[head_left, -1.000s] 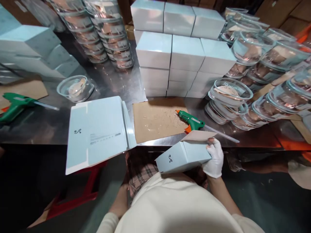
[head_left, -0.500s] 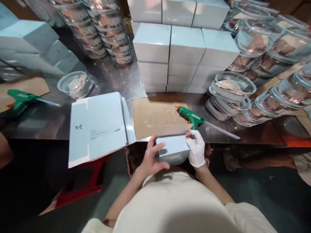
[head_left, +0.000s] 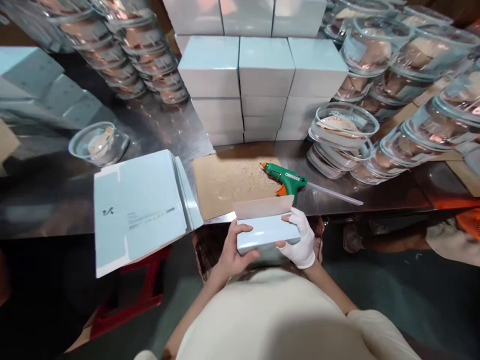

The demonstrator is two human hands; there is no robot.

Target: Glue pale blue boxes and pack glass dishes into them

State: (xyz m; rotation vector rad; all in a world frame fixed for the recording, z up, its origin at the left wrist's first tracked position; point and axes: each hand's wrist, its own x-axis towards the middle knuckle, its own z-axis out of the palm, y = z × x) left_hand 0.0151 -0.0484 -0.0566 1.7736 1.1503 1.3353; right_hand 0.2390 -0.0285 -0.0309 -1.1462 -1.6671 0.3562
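Between both hands is a pale blue cardboard box (head_left: 267,231), held at the table's front edge with one flap standing up on its far side. My left hand (head_left: 234,252) grips the box's left end, thumb low and fingers on top. My right hand (head_left: 300,240), in a white glove with bare fingertips, grasps the right end. Just beyond the box, a green glue gun (head_left: 285,177) with an orange nozzle and trigger lies partly on a glue-spotted cardboard sheet (head_left: 221,182). A clear glue stick (head_left: 335,193) sticks out of its back.
Flat blue cartons (head_left: 138,205) overhang the table edge at left. Stacked boxes (head_left: 266,82) stand behind the cardboard sheet. Glass bowls (head_left: 343,125) are piled at right, with more bowl stacks (head_left: 150,60) at back left. A red stool (head_left: 146,285) stands below; another person's arm (head_left: 397,240) shows at right.
The box has tilted, so more of its front face shows. My right thumb has come round to its near side. The whole view has shifted slightly.
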